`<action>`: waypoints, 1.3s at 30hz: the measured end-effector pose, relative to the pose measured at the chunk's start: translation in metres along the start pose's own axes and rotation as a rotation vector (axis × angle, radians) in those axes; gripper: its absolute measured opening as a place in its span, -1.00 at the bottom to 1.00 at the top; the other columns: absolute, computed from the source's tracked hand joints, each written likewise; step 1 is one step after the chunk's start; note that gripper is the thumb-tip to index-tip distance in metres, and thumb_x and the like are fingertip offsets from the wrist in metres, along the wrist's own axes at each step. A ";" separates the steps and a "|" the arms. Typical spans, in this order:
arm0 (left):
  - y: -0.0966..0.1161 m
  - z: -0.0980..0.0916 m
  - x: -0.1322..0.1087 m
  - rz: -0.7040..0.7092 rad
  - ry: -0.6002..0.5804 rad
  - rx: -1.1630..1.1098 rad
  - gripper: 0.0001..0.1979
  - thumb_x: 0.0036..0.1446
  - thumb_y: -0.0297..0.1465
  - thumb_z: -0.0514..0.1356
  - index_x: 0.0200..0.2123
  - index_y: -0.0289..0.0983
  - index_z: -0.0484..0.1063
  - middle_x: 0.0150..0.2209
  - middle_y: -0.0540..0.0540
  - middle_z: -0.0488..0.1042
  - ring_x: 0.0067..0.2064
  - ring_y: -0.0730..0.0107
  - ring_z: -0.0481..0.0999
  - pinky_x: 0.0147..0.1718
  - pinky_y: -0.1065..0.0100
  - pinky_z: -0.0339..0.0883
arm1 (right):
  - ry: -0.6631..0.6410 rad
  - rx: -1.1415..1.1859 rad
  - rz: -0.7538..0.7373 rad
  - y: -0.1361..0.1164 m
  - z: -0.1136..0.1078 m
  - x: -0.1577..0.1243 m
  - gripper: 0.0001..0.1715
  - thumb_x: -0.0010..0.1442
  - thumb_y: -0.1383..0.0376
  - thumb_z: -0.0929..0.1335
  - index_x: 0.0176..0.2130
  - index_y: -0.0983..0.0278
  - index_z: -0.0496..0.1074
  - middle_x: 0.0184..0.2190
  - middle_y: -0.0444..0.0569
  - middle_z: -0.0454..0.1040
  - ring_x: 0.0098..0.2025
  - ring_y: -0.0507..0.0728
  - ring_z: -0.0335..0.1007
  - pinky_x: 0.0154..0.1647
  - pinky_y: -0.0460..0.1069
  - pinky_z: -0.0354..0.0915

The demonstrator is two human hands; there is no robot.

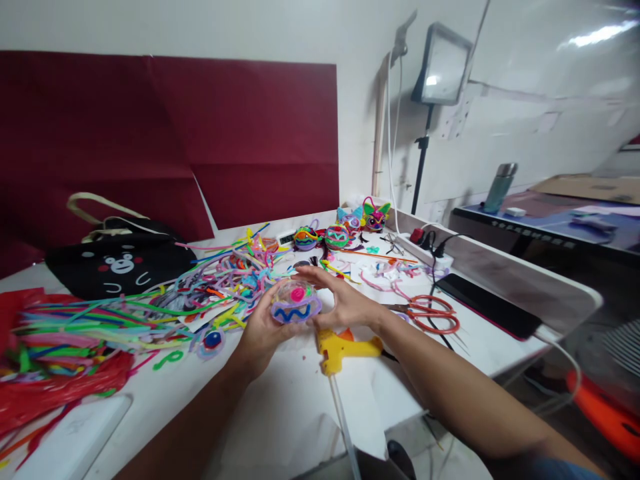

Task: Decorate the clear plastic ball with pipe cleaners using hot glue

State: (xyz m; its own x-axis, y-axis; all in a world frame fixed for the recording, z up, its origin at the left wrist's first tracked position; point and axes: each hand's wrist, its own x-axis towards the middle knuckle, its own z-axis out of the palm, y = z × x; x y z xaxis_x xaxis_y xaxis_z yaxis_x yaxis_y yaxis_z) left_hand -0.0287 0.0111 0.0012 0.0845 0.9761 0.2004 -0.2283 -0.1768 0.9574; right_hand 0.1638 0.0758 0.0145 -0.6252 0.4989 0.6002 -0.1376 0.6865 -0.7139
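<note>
Centrally, one round craft piece (pixel 295 301), clear, purple-edged, marked with a pink spiral and a blue zigzag, is held up above the white table (pixel 270 413). Its left side is gripped by the left hand (pixel 261 332), fingers closed in behind and thumb laid along the lower edge. Its right side is cupped by the right hand (pixel 347 301): fingers curved over the top, thumb set well apart below; whether the piece is pressed by those fingertips cannot be told.

Below the right hand: one yellow glue gun (pixel 345 350), laid on its side, with a translucent glue stick (pixel 341 417) pointed toward the near edge.

To the right: orange-handled scissors (pixel 413 307), partly covered by the right forearm; one dark phone (pixel 490 305), plugged into a white cable; one power strip (pixel 425 250).

To the left: a tangled heap of pipe cleaners (pixel 235 267), many-coloured; one blue-centred disc (pixel 213 341); one red plastic bag (pixel 100 380); one black bag (pixel 120 263), printed with a face.

Behind: two striped balls (pixel 337 236) and one green-eared figure (pixel 376 217), placed near the wall.
</note>
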 end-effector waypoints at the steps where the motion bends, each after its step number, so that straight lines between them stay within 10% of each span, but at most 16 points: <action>1: 0.000 0.000 0.000 0.002 0.007 0.002 -0.08 -0.20 -0.37 0.47 0.24 -0.19 0.16 0.23 -0.25 0.33 0.23 -0.02 0.32 0.13 0.16 0.28 | -0.002 0.004 -0.004 0.000 0.000 0.000 0.06 -0.08 0.31 0.53 0.30 0.20 0.07 0.26 0.15 0.23 0.25 0.27 0.22 0.27 0.19 0.14; 39: -0.002 0.004 0.001 0.024 0.084 0.085 -0.04 -0.26 -0.32 0.49 0.23 -0.16 0.15 0.21 -0.25 0.34 0.21 -0.02 0.35 0.09 0.19 0.33 | 0.060 -0.084 0.028 0.006 0.005 -0.001 0.05 -0.07 0.23 0.54 0.29 0.17 0.08 0.20 0.13 0.29 0.20 0.27 0.27 0.19 0.19 0.22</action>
State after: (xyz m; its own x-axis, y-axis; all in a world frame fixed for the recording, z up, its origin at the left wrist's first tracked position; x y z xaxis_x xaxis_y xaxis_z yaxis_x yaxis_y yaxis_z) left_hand -0.0241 0.0117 0.0002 -0.0024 0.9780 0.2084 -0.1458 -0.2065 0.9675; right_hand 0.1602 0.0767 0.0081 -0.5806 0.5472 0.6029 -0.0544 0.7127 -0.6993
